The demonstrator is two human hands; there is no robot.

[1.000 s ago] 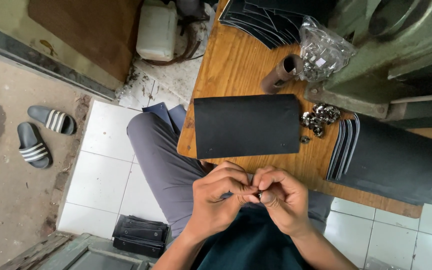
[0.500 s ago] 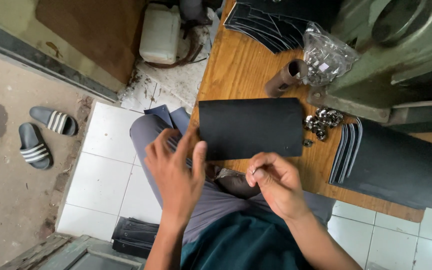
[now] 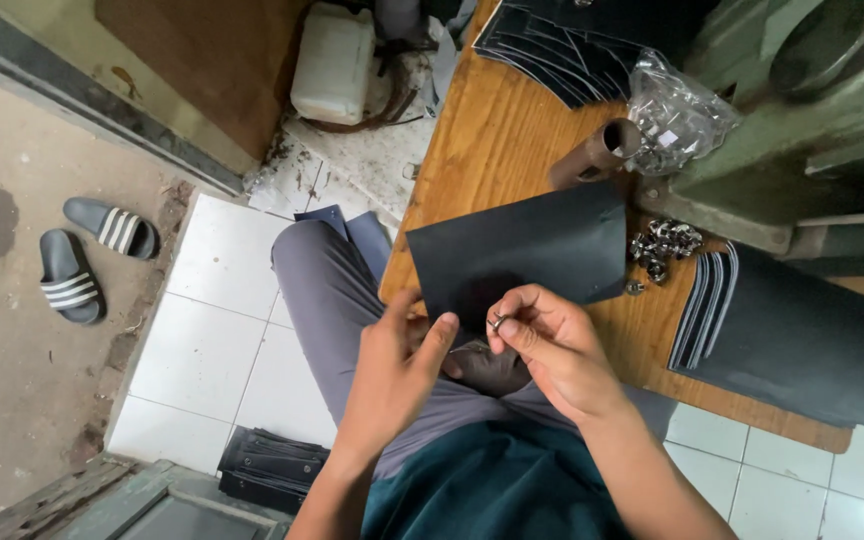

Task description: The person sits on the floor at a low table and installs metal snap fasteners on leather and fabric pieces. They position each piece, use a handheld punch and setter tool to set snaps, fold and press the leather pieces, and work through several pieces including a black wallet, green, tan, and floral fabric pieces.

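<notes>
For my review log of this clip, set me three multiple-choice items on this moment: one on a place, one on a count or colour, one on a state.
1. Where does the heap of small metal rings lie?
A. on the wooden table, right of the dark sheet
B. on the tiled floor
C. on the person's lap

2. How many striped sandals lie on the floor?
A. one
B. two
C. four

3. What is the right hand doing?
A. lying flat on the table
B. pinching a small metal ring at the dark sheet's edge
C. gripping the brown tube

Answers: 1 A, the heap sits on the table beside the dark sheet. 2 B, a pair shows. 3 B, the fingertips pinch a ring; the left hand is open alongside.
</notes>
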